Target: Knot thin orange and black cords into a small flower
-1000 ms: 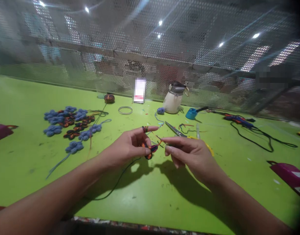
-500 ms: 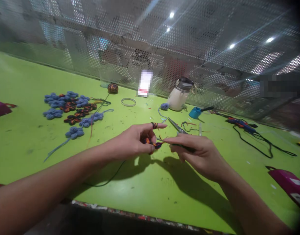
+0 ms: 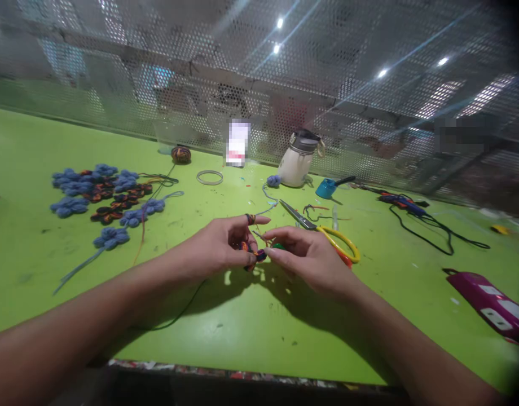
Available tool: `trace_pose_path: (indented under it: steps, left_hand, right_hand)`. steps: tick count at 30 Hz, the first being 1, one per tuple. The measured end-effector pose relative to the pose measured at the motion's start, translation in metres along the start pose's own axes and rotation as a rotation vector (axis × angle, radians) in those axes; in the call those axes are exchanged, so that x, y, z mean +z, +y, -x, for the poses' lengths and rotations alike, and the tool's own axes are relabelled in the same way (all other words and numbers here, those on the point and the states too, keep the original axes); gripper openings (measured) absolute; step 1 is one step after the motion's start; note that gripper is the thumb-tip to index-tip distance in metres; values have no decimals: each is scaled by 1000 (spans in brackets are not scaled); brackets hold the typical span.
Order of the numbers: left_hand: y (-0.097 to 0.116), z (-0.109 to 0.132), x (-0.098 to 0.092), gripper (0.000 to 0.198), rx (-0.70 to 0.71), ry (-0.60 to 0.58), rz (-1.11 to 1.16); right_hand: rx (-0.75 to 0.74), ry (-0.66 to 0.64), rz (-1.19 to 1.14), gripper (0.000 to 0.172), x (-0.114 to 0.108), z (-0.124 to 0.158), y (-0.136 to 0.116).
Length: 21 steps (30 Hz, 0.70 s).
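Observation:
My left hand (image 3: 225,243) is closed on a small crochet piece (image 3: 246,248) in dark and orange yarn. Yarn is looped round its stretched index finger. My right hand (image 3: 308,256) grips a crochet hook (image 3: 258,234) with a metal tip and a bit of green handle showing; its thumb reaches the edge of the piece. Dark working yarn (image 3: 187,307) trails from under my left hand over the table. Scissors (image 3: 304,220) with yellow and orange handles lie just beyond my right hand. Exactly where the hook meets the stitches is too small to tell.
Blue and dark-orange crochet flowers (image 3: 111,238) lie at left on the green table (image 3: 251,349), before a yarn ball (image 3: 181,155). Farther back are a ring (image 3: 209,177), a lit phone (image 3: 238,144), a bottle (image 3: 297,160) and a blue pot (image 3: 326,189). A magenta power strip (image 3: 488,301) lies at right.
My right hand has come in against the crochet piece, and its fingers have shifted on the hook. The scissors' handles now show. The whole view has swung slightly to the right.

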<state>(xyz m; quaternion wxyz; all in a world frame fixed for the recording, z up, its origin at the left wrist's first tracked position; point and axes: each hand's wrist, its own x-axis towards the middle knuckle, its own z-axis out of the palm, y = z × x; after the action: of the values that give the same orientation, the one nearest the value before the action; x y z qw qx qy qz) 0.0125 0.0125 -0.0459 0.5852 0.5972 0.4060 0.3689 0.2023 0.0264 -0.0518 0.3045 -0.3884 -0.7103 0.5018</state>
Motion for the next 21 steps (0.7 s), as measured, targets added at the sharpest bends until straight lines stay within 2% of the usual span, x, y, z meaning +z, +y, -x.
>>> trace_pose_path:
  steps: [4, 9, 12, 21]
  left_hand:
    - [0, -1, 0, 72, 6, 3, 10]
    - [0, -1, 0, 68, 0, -11, 41]
    - [0, -1, 0, 62, -18, -42, 67]
    - [0, 3, -1, 53, -20, 50, 243]
  right_hand:
    - [34, 49, -39, 31, 1, 0, -3]
    - [92, -79, -10, 18, 0, 1, -4]
    - [90, -91, -32, 15, -1, 1, -3]
    - [157, 10, -382, 14, 6, -1, 0]
